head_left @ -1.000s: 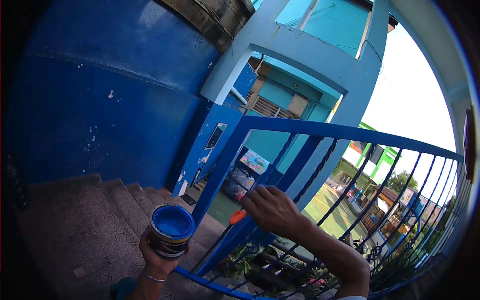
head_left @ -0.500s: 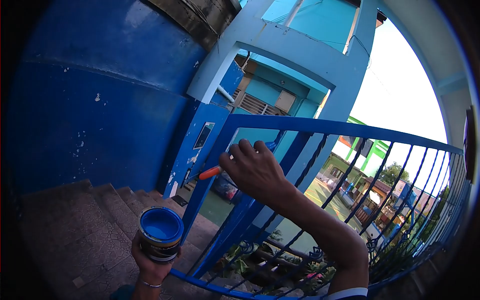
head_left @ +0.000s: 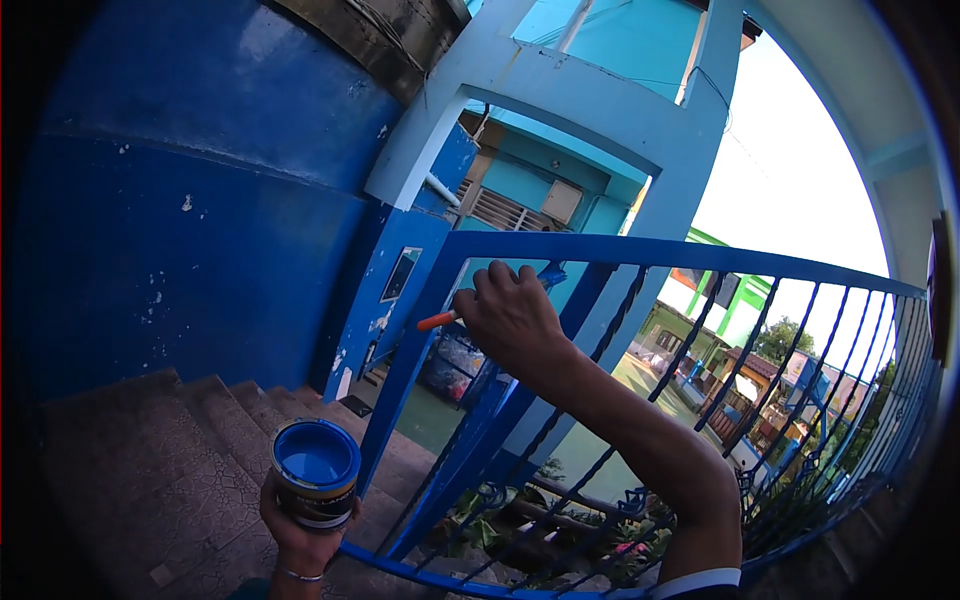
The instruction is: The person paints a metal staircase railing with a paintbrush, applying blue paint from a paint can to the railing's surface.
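Note:
Low at the left, my left hand [head_left: 300, 540] is wrapped round a paint can [head_left: 316, 474], whose open top shows blue paint inside. My right hand [head_left: 512, 312] grips a paintbrush with an orange-tipped handle [head_left: 437, 321]. Blue-coated bristles [head_left: 551, 274] show beyond the fingers, close under the top rail of the blue metal railing [head_left: 600, 247]. Whether the bristles touch the metal cannot be made out.
Concrete steps [head_left: 215, 400] run down at the left beside a blue wall [head_left: 200, 260] with chipped paint. Twisted bars [head_left: 697, 347] fill the railing, with plants [head_left: 480, 530] behind them. A light blue pillar [head_left: 690, 170] rises beyond.
My right hand with the brush has shifted slightly to the right and up, and the handle sits more level. The can has moved a little left. The view has shifted slightly.

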The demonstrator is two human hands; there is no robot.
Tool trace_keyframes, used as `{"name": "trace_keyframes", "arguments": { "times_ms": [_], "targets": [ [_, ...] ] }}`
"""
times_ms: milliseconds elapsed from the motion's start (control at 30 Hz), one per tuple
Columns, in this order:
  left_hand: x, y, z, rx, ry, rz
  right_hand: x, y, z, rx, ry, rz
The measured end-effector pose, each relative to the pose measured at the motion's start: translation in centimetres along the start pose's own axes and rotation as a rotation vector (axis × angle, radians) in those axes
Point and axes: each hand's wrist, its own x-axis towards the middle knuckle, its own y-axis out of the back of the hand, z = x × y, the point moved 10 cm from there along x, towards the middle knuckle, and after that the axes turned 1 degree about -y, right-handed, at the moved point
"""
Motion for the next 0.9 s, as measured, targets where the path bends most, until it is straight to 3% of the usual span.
{"name": "trace_keyframes", "arguments": {
  "times_ms": [67, 200, 367, 533, 633, 767, 900],
  "targets": [
    [0.2, 0.0, 0.1, 0.032, 0.001, -0.068, -0.3, -0.7, -0.4, -0.008, -0.010, -0.090],
    [0.1, 0.0, -0.2, -0.039, 0.017, 0.011, -0.1, 1.5, -0.2, 0.038, -0.046, 0.081],
    [0.0, 0.1, -0.1, -0.023, 0.000, 0.021, -0.3, 0.8, -0.3, -0.014, -0.061, 0.008],
    [0.4, -0.2, 0.3, 0.016, -0.012, -0.104, -1.6, 2.6, -3.1, 0.236, 0.059, 0.062],
    [0.1, -0.5, 0.3, -0.029, -0.027, -0.060, -2.2, 2.4, -2.5, 0.174, 0.135, 0.155],
    [-0.1, -1.0, 0.6, -0.075, -0.045, -0.003, -3.3, 0.4, -2.1, 0.197, 0.169, -0.120],
    [-0.2, -0.9, 0.6, -0.071, -0.047, 0.018, -2.9, 2.1, -2.3, 0.345, 0.180, -0.174]
  ]
}}
